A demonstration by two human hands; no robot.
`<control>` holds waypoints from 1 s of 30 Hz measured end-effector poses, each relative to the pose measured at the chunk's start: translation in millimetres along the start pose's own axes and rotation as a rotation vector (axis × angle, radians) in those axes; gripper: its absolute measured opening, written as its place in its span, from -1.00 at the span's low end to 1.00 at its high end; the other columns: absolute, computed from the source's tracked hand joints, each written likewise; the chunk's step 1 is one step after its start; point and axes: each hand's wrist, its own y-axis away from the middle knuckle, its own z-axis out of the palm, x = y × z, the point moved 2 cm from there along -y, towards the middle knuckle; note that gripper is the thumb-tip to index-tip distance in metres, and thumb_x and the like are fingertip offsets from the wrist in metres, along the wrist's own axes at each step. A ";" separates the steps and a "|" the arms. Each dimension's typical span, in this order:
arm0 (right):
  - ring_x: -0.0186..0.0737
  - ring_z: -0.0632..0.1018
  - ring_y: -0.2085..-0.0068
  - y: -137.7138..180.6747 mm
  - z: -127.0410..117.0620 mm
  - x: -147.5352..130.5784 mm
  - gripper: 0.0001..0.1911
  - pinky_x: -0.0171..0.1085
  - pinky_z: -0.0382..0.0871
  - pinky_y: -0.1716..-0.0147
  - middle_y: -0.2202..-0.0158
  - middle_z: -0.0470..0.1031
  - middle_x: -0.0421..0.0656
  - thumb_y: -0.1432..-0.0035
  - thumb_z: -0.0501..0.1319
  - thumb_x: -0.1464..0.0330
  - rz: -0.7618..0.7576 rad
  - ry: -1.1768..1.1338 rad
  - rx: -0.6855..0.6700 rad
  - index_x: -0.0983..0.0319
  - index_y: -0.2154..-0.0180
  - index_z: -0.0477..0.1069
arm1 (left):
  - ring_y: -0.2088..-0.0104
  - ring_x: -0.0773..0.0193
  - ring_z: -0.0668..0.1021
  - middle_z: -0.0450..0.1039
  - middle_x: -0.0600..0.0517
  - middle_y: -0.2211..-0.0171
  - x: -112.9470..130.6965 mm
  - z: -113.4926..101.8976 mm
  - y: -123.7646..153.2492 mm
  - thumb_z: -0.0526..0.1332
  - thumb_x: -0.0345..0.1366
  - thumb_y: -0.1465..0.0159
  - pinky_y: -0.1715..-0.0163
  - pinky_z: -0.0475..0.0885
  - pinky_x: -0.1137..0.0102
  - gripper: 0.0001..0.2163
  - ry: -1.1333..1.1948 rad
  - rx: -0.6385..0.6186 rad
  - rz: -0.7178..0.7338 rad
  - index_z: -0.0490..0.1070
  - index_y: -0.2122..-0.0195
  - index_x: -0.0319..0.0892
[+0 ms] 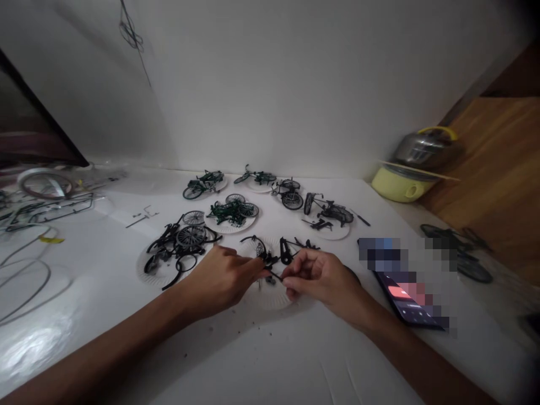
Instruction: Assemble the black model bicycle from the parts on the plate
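My left hand (219, 278) and my right hand (316, 277) meet above a white paper plate (272, 298), their fingertips pinching a small black plastic model bicycle part (274, 274) from both sides. Its exact shape is partly hidden by my fingers. On the same plate lie a black partly assembled model bicycle (270, 253) and a spoked wheel (255, 247), just beyond my fingertips. Small dark crumbs are scattered on the white table (253, 360) below my hands.
Several paper plates (230, 222) carry model bicycles and parts beyond my hands. A smartphone (407, 301) lies to the right, partly pixelated. Further right are a model bicycle (458, 253), a yellow cooker (400, 185) and a metal kettle (424, 149). Cables (29, 275) lie at left.
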 end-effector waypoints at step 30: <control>-0.06 0.50 -0.12 -10.3 -55.4 4.0 -0.61 0.01 0.40 -0.13 -0.10 0.48 -0.08 -0.20 0.25 0.34 -0.487 1.069 0.123 0.09 -0.08 0.40 | 0.67 0.42 0.21 0.18 0.15 0.67 -31.1 -2.6 6.9 -0.03 -0.24 -0.50 0.57 0.02 0.43 -0.61 -0.054 0.068 -0.124 0.29 0.49 -0.23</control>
